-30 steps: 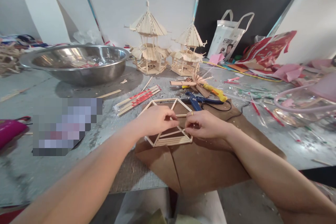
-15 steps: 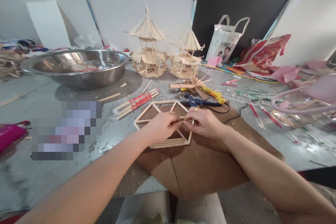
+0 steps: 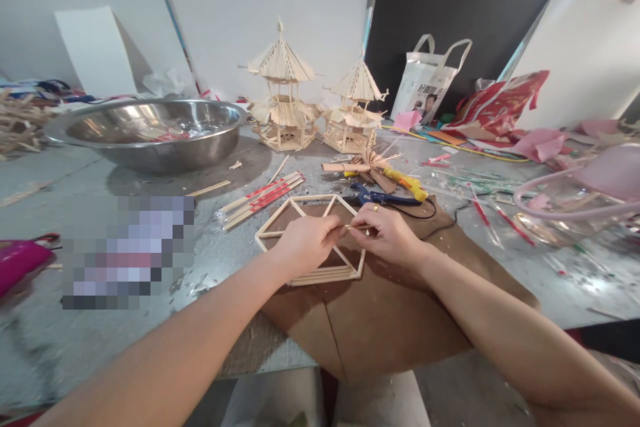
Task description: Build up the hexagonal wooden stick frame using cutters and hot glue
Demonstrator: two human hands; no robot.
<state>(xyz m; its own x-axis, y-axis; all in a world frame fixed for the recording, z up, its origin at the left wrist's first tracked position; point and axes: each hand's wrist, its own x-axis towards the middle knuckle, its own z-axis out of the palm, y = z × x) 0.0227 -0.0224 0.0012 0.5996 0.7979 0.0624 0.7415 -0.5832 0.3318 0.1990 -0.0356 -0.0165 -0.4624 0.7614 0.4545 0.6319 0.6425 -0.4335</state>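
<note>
A six-sided frame of pale wooden sticks (image 3: 327,275), with spokes across it, lies flat on a brown paper sheet (image 3: 400,327). My left hand (image 3: 307,243) is closed over the middle of the frame, thumb and fingertips pinched together. Facing it, my right hand (image 3: 390,233), with a ring on one finger, is pinched too. A short, thin wooden stick (image 3: 349,227) runs between the fingertips of both hands; most of it is hidden by the fingers. Behind the right hand lies a blue-handled tool (image 3: 370,193) with a black cord.
Two stick pagoda models (image 3: 287,123) stand at the back. To the left are a steel basin (image 3: 200,147) and a blurred-out flat object (image 3: 130,247). Sticks in red wrappers (image 3: 270,193) lie behind the frame. A yellow-handled tool (image 3: 407,183) and plastic wrappers lie to the right.
The fingertips have parted slightly, and a bit more of the thin stick shows between them. The frame stays in place; the view has tilted a little.
</note>
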